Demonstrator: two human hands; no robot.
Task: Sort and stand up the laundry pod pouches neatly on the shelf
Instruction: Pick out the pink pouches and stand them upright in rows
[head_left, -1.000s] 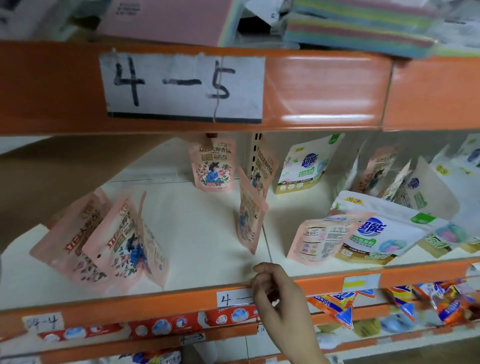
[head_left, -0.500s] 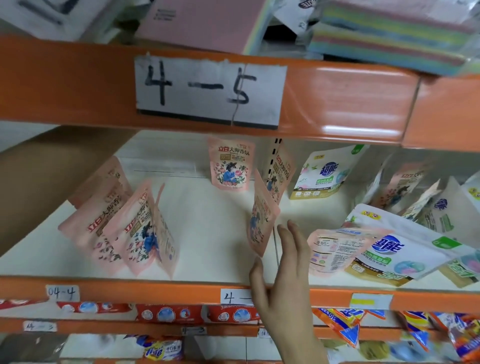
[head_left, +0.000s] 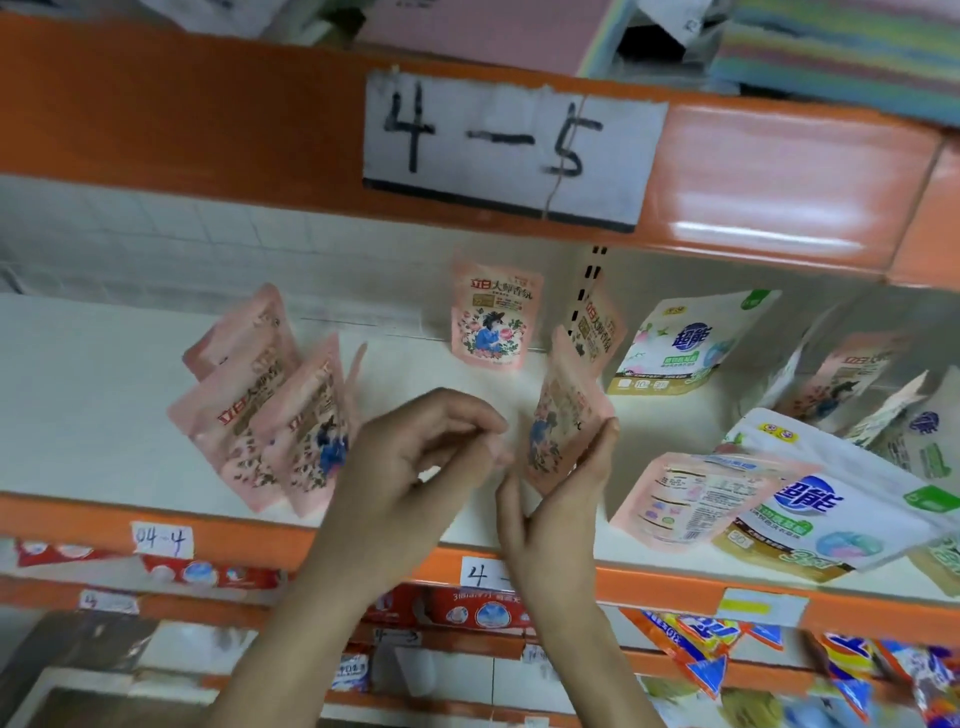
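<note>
The sorting seems far from finished. On the white shelf, one pink flowered back pouch stands upright, the pink left pouches lean together, and the white-and-gold pouches lie flat at the right. The right hand grips a pink flowered plastic pouch between thumb and fingers, at the shelf's front middle. The left hand is curled just beside it; whether it pinches anything cannot be told.

On the white shelf board, pink floral plastic pouches stand centre-left; white glossy pouches lie lower right.
</note>
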